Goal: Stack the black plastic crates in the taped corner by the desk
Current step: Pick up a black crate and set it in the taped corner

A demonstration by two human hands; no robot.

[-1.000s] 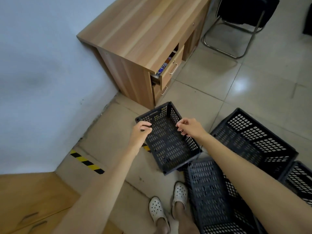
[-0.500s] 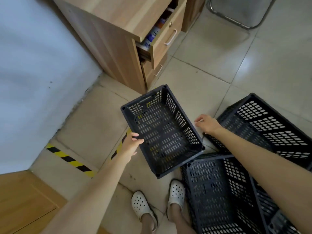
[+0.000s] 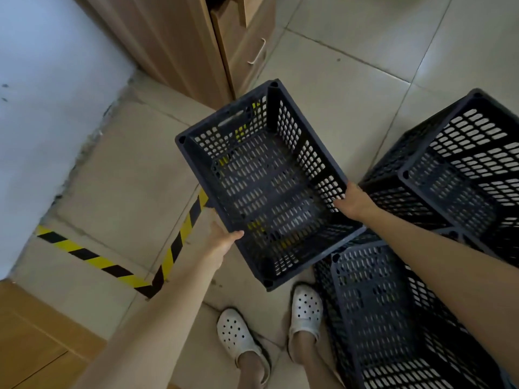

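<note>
A black perforated plastic crate (image 3: 261, 178) hangs above the floor in the middle of the view, open side up. My left hand (image 3: 222, 242) grips its near-left long rim, and my right hand (image 3: 352, 202) grips the opposite long rim. The crate overlaps the right arm of the yellow-and-black floor tape (image 3: 179, 240), which marks off a corner between the white wall and the wooden desk (image 3: 179, 43). Two more black crates stand on the floor to the right: one at the far right (image 3: 460, 164) and one at the bottom right (image 3: 393, 318).
The desk's drawers with metal handles (image 3: 257, 56) face right at the top. A wooden cabinet (image 3: 36, 341) sits at the bottom left. My feet in white clogs (image 3: 236, 332) stand just below the held crate. Bare tile lies inside the taped corner.
The camera has tilted further down and closer. The crate has come lower over the tape line. My right hand, off the crate half a second ago, now grips its right rim.
</note>
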